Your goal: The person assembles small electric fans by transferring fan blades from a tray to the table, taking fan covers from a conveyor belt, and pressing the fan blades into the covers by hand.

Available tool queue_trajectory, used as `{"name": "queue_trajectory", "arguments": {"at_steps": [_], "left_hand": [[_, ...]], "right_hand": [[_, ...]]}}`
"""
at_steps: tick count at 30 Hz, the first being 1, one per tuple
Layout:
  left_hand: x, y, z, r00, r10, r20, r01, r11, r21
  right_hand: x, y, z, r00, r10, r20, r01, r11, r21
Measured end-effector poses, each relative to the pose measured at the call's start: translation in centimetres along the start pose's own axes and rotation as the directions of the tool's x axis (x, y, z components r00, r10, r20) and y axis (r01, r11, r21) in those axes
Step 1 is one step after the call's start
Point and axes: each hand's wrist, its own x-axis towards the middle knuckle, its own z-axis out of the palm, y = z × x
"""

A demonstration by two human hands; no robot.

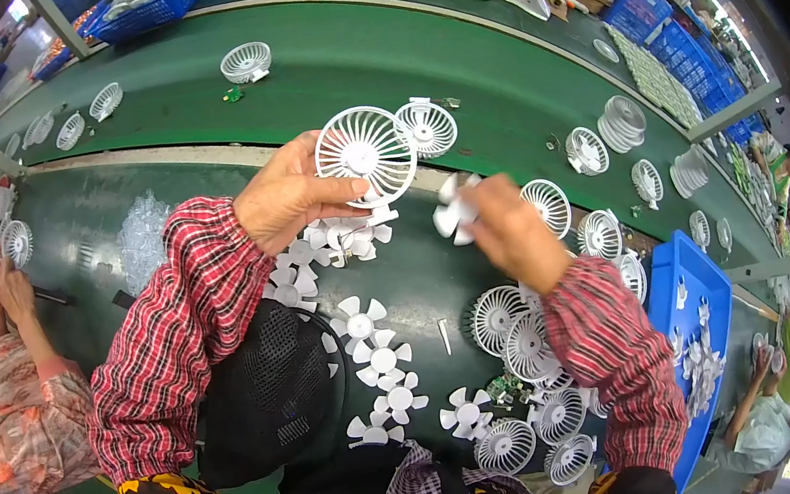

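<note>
Holds a round white fan cover up in the left hand, pinching its rim with the thumb across the front and the other fingers behind, mostly out of sight. Grips a small white fan blade in the right hand, fingers drawn together at its edge; cannot tell how each fingertip sits because of blur. Holds the two apart, cover on the left, blade on the right, both above the far part of a green table. Has a second cover on the green belt just beyond, partly overlapped in view by the held one. Has loose blades scattered on the table, some partly hidden by a black mesh cap. Has more covers clustered beside the right forearm, near a green circuit board, and a blue tray of white pieces farther right. Includes clear plastic bits near the left sleeve and, at far left, a co-worker's hand.
</note>
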Motion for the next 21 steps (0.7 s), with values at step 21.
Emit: {"name": "queue_trajectory", "arguments": {"at_steps": [21], "left_hand": [[-1.3, -1.3, 3.4, 0.982, 0.18, -0.053, -0.17, 0.973, 0.153]], "right_hand": [[4.8, -7.5, -0.4, 0.975, -0.157, -0.154, 0.136, 0.981, -0.142]]}}
